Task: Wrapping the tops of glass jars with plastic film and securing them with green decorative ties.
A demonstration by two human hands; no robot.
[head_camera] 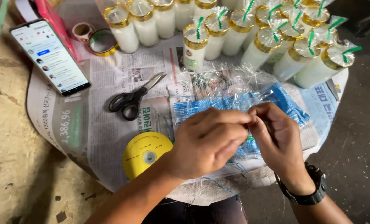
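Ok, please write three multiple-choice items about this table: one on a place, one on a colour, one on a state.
1. Where do the scissors lie?
A. on the newspaper
B. on the floor
C. in a jar

2. What colour is the ribbon spool?
A. red
B. yellow
C. white

3. How is the phone?
A. screen lit
B. screen dark
C. face down

Answers: 1 A, newspaper shows under them; 2 B, its round face is yellow; 3 A, the screen glows with content.
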